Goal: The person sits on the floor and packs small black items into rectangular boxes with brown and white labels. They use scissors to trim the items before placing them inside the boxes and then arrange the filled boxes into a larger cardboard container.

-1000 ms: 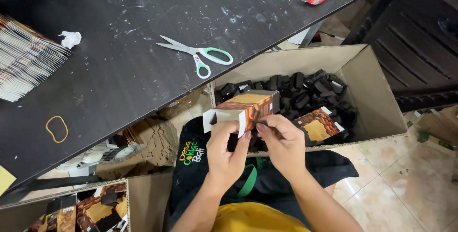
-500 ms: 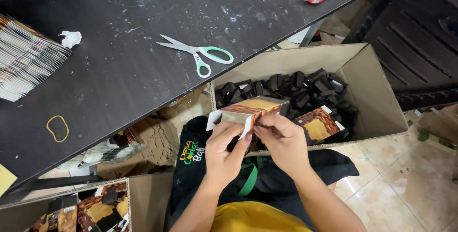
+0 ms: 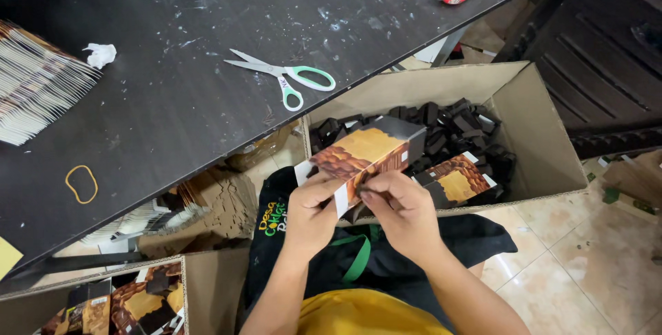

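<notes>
While a sec ago the small brown-and-yellow carton [image 3: 365,156] showed its side w/ a flap loose at the left end, it's now tipped flatter, long face up, above the person's lap and in front of the big cardboard box [image 3: 538,128] of dark pieces. Left hand [image 3: 312,212] is curled round the carton's near-left end, thumb on the white flap. Right hand [image 3: 403,211] has fingers pinched tight on its lower edge. Green-handled scissors [image 3: 286,76] lie on the black table [image 3: 172,100].
</notes>
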